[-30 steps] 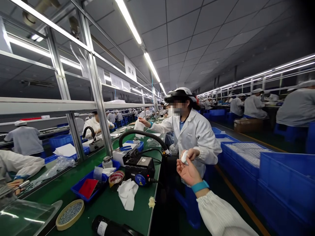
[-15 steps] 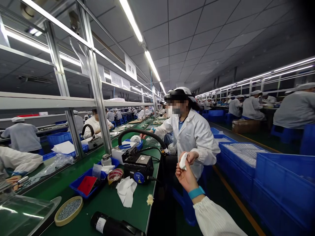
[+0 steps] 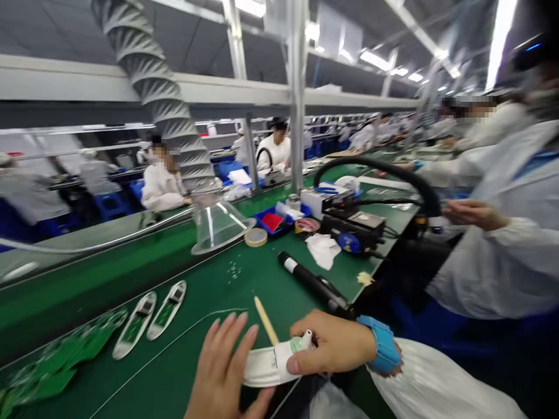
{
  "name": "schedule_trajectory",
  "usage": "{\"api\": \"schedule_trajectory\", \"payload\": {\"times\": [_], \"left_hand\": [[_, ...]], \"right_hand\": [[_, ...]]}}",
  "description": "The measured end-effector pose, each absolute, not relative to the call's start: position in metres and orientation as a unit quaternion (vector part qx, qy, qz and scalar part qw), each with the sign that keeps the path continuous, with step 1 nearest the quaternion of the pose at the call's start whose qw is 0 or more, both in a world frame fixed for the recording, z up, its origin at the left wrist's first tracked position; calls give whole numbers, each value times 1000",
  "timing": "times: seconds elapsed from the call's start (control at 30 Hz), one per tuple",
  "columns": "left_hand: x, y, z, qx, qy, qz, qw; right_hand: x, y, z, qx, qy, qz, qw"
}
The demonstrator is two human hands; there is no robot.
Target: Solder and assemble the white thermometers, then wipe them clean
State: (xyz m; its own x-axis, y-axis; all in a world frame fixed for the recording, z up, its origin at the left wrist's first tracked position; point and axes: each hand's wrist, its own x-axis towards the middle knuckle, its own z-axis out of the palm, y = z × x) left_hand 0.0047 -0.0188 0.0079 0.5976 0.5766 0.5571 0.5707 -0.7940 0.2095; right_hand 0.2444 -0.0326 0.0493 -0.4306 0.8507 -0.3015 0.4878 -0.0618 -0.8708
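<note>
The person's right hand was closed around one end of a narrow white plastic casing, with the thumb and fingers pinching it near a short white nozzle and a green patch. The left hand was open just below, its fingers spread and pointing up the frame, with the edge of the palm against the casing's other end. Whether it had any real grip could not be told. The casing was at bottom center of the frame, held just over the edge of the green desk.

A wooden stick lay just beyond the hands, and a black cylinder with a white band lay to their upper right. At lower left were two white-framed green boards, side by side, with more green circuit boards in the corner beyond them.

Further up the desk stood a clear plastic cone, a roll of tape, a blue tray and a soldering station under an arched black hose. A crumpled white cloth lay in front of the station. A co-worker in a white coat sat at the right edge of the frame.
</note>
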Motion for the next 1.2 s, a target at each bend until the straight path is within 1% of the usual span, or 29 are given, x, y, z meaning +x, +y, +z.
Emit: {"api": "schedule_trajectory", "payload": {"times": [0.03,0.07,0.1,0.17,0.23,0.33,0.5,0.8,1.03,1.2], "left_hand": [[4,-17,10,922,279,267,39],[4,-16,14,924,288,229,108],[5,-17,17,905,322,209,182],[7,-19,22,847,386,199,308],[9,-22,24,800,421,217,367],[9,-23,22,777,441,232,385],[6,-22,14,748,453,227,429],[5,-16,10,687,434,265,520],[9,-8,0,590,439,289,613],[11,-2,0,522,435,334,653]], "right_hand": [[235,-24,49,-493,-686,514,148],[226,-16,49,-481,-702,506,142],[219,-9,49,-470,-711,499,154],[205,2,44,-457,-714,481,221],[194,9,37,-457,-697,461,303],[180,15,22,-477,-661,443,372],[168,19,8,-496,-642,414,413],[161,24,1,-494,-662,387,409],[160,22,1,-497,-661,382,413],[159,9,3,-493,-677,355,416]]}}
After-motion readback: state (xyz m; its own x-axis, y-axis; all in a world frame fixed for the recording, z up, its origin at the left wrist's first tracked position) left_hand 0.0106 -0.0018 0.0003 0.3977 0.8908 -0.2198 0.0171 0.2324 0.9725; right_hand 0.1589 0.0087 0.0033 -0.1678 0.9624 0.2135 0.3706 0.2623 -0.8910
